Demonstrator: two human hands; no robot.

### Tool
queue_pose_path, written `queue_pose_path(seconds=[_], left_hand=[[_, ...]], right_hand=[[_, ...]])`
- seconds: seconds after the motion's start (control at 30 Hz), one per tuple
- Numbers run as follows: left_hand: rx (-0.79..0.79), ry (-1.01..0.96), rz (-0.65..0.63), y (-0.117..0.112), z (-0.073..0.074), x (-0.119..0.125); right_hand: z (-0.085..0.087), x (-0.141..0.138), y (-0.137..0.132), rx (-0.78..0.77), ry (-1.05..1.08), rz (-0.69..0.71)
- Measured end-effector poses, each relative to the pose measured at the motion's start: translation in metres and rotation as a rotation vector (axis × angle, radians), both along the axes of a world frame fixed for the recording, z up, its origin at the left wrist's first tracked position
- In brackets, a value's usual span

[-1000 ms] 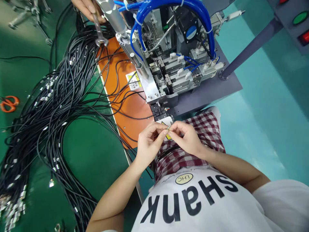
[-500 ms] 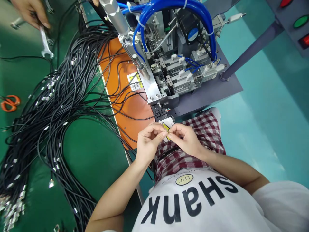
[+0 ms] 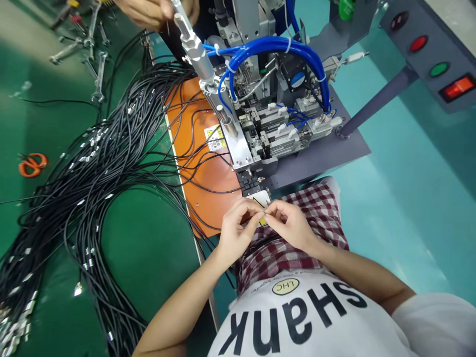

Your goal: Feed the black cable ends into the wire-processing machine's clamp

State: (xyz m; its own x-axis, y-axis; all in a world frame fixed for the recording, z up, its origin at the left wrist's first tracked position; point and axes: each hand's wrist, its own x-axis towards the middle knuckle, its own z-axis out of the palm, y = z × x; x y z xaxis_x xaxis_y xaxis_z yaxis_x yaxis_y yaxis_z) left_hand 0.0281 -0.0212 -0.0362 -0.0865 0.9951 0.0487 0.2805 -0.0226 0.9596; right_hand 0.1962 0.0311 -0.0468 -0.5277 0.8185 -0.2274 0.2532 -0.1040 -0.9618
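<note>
My left hand (image 3: 238, 229) and my right hand (image 3: 290, 224) meet just above my lap, fingertips pinched together on a tiny metal piece (image 3: 262, 213); it looks like a cable end, too small to name surely. They hover right in front of the machine's black feed slot (image 3: 250, 184) and its yellow warning label. A thin black cable runs from under my left hand toward the table. The grey machine (image 3: 275, 124) with blue air hoses (image 3: 271, 47) stands directly beyond my hands.
A big tangle of black cables (image 3: 92, 163) with metal ends covers the green table (image 3: 141, 248). An orange plate (image 3: 204, 173) lies left of the machine. Orange scissors (image 3: 32, 164) and wrenches (image 3: 97, 74) lie far left. Another person's hand (image 3: 156, 12) is at the top. Control panel buttons (image 3: 439, 69) sit upper right.
The view has tilted up and shifted slightly. The other person's hand has left the wrench on the table and now reaches at the machine's cylinder. My hands stay pinched together.
</note>
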Motion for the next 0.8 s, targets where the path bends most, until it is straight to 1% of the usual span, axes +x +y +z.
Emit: queue_pose_path(seconds=[0.1,0.2,0.23,0.27,0.3,0.37,0.4,0.43,0.47,0.5,0.57,0.6,0.63,0.7,0.77,0.8], left_hand=[[0.017,0.108,0.007,0.001,0.01,-0.005],[0.015,0.258,0.063,-0.002,0.029,-0.023],[-0.006,0.312,0.054,-0.007,0.035,-0.03],[-0.035,0.364,0.003,-0.012,0.04,-0.038],[-0.071,0.415,-0.098,-0.02,0.045,-0.045],[-0.132,0.532,-0.391,-0.038,0.047,-0.055],[-0.144,0.612,-0.535,-0.049,0.046,-0.058],[-0.143,0.716,-0.647,-0.058,0.042,-0.058],[-0.132,0.843,-0.72,-0.067,0.038,-0.058],[-0.111,0.978,-0.76,-0.074,0.033,-0.057],[-0.066,1.204,-0.794,-0.081,0.025,-0.054],[-0.046,1.265,-0.808,-0.081,0.023,-0.053],[-0.026,1.279,-0.823,-0.078,0.024,-0.054],[0.021,1.187,-0.83,-0.067,0.029,-0.055],[0.067,1.0,-0.78,-0.054,0.036,-0.054],[0.082,0.884,-0.735,-0.047,0.04,-0.052]], right_hand=[[0.002,0.004,0.003,0.103,-0.114,0.007],[0.002,0.014,0.009,0.198,-0.193,0.019],[0.002,0.019,0.011,0.209,-0.211,0.034],[0.001,0.025,0.014,0.208,-0.224,0.05],[0.0,0.031,0.017,0.193,-0.232,0.066],[-0.003,0.043,0.021,0.151,-0.24,0.055],[-0.005,0.049,0.024,0.137,-0.242,0.043],[-0.007,0.053,0.025,0.14,-0.235,0.009],[-0.008,0.056,0.026,0.141,-0.222,-0.022],[-0.01,0.058,0.026,0.14,-0.202,-0.052],[-0.01,0.059,0.024,0.129,-0.151,-0.096],[-0.009,0.058,0.023,0.123,-0.125,-0.107],[-0.008,0.057,0.021,0.123,-0.104,-0.114],[-0.002,0.054,0.017,0.14,-0.076,-0.121],[0.005,0.051,0.015,0.16,-0.049,-0.126],[0.009,0.05,0.014,0.162,-0.032,-0.126]])
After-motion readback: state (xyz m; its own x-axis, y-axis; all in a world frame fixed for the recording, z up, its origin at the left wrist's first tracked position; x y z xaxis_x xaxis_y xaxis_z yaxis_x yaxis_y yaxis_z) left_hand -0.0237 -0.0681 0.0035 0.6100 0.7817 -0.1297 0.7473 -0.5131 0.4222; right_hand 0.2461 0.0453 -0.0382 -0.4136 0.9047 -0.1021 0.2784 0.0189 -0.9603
